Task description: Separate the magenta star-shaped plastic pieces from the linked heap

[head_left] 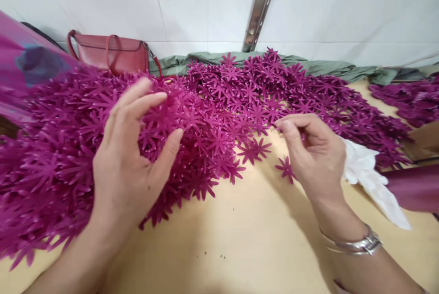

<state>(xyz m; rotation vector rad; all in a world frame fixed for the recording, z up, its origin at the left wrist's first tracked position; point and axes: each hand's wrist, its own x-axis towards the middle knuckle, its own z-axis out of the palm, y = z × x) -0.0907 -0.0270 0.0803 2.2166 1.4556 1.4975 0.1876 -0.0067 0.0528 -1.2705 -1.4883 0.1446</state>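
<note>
My left hand (126,161) hovers over a large heap of magenta star-shaped flower pieces (51,166), thumb and fingers apart, holding nothing. The thumb and index finger of my right hand (313,161) are pinched together near the front of a second, darker heap of the same pieces (247,88). Whatever lies in that pinch, if anything, is too small to make out. Just below the right fingertips a single flower piece (286,169) lies on the table. Left of it, a pair of overlapping flower pieces (254,150) rests at the heap's edge.
Behind the heaps are a red handbag (111,51), green cloth (171,64) and a white wall with a metal rail (262,8). A white cloth (363,161) lies beside my right wrist on the wooden table (236,234). Pink plastic (41,61) stands far left.
</note>
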